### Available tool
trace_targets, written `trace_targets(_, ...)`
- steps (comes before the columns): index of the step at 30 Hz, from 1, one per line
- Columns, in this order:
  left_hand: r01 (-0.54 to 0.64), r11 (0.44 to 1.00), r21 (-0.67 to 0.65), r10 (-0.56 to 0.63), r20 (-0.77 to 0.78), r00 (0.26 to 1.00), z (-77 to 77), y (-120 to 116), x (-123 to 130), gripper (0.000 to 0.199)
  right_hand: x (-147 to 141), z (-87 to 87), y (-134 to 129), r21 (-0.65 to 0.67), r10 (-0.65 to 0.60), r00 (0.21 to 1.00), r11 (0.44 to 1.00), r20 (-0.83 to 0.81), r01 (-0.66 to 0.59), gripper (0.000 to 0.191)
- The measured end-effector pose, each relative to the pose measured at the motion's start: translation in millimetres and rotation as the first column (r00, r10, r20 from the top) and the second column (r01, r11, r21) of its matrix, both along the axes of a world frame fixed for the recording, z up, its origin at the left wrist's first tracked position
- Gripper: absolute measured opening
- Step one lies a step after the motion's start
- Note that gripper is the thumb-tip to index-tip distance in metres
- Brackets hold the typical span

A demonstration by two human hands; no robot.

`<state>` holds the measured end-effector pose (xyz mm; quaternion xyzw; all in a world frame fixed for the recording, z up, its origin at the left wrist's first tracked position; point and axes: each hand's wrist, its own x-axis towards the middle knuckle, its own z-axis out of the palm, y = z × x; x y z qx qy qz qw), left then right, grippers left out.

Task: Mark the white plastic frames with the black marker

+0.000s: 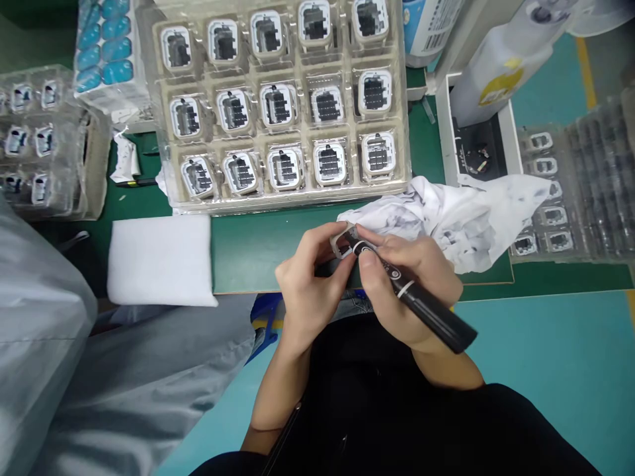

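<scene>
- Left hand [310, 277] fingers pinch a small white part [341, 243].
- Right hand [414, 281] grips a black pen tool [426, 305], tip on the part.
- Tray [282, 198] behind holds fifteen seated parts; which are finished cannot be told.

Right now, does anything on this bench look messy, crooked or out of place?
Mostly tidy. The stained white cloth lies crumpled past the green mat's right end, against the side trays. The big tray sits slightly skewed, and a paper scrap lies crumpled at its left.
</scene>
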<state>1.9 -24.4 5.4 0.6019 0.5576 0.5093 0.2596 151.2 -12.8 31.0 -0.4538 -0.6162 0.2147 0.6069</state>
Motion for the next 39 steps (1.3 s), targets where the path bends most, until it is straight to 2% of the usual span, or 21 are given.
trace_targets(5,0.035,0.999,-0.010,-0.033,0.134,0.990,5.0,5,1,0.037,8,-0.6,16,-0.032,0.062,0.991,0.997,-0.115,-0.066,0.023)
trace_targets(8,0.053,0.998,-0.028,-0.047,0.179,0.983,5.4,7,1,0.037,8,-2.2,19,-0.034,0.075,0.989,0.996,-0.126,-0.080,0.025)
trace_targets(13,0.017,0.997,-0.076,-0.007,0.133,0.991,3.4,6,1,0.038,2,-2.1,8,0.020,0.050,0.999,0.999,-0.005,-0.050,0.019)
trace_targets(18,-0.008,1.000,-0.021,0.010,0.098,0.995,2.7,6,2,0.030,-4,2.4,2,0.118,0.014,0.991,0.992,0.133,-0.030,0.023)
trace_targets(21,-0.025,1.000,-0.008,0.025,0.071,0.997,1.7,6,3,0.029,-5,5.9,2,0.097,0.008,0.986,0.995,0.168,-0.024,0.022)
trace_targets(24,-0.019,1.000,0.001,0.019,0.088,0.996,1.6,6,3,0.030,-2,6.9,7,0.035,0.019,0.997,0.999,0.080,-0.022,0.020)
trace_targets(28,0.030,0.999,-0.039,-0.023,0.162,0.987,3.6,7,3,0.038,5,3.8,17,-0.055,0.062,0.993,0.996,-0.097,-0.067,0.027)
trace_targets(31,0.035,0.997,-0.066,-0.024,0.168,0.985,4.8,8,3,0.041,7,1.1,20,-0.075,0.088,0.989,0.992,-0.122,-0.098,0.025)
trace_targets(34,0.018,0.996,-0.084,-0.005,0.148,0.989,4.9,8,4,0.040,4,-1.3,16,-0.023,0.056,0.997,0.998,-0.049,-0.058,0.022)
trace_targets(39,0.001,0.997,-0.076,0.010,0.145,0.989,4.8,9,5,0.038,-5,-5.8,8,0.163,0.003,0.986,0.986,0.167,-0.030,0.018)
